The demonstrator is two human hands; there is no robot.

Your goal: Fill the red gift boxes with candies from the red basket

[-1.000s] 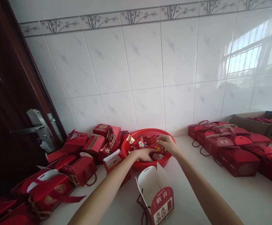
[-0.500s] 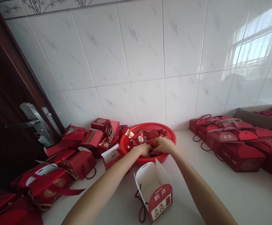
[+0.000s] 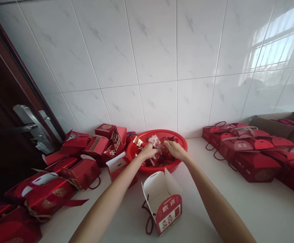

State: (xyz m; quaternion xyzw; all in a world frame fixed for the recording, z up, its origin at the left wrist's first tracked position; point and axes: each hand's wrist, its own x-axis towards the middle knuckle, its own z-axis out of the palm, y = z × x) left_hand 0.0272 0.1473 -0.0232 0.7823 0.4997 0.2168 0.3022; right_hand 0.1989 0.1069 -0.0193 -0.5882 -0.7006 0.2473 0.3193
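A red plastic basket (image 3: pixel 184 140) holds many small wrapped candies in red, gold and white. My left hand (image 3: pixel 149 151) is over its left middle, fingers closed on a pink and white candy packet (image 3: pixel 155 142) that sticks up past the fingertips. Opposite it, my right hand (image 3: pixel 174 150) has its fingers bent and pinched among red wrappers, and what they hold is partly hidden. Between my forearms, in front of the basket, stands an open red gift box (image 3: pixel 169 211) with a white inside, its flaps up and a cord handle hanging at its left.
Several red gift boxes (image 3: pixel 81 170) lie in a loose heap on the left, near a dark door with a metal handle (image 3: pixel 27 123). More closed boxes (image 3: pixel 255 167) stand in rows on the right, before a cardboard carton (image 3: pixel 289 130). A tiled wall (image 3: pixel 159 108) backs the white surface.
Both hands have come up from deeper among the candies. The left has moved a little leftward, and a pink and white packet now shows between the hands. The view has shifted slightly.
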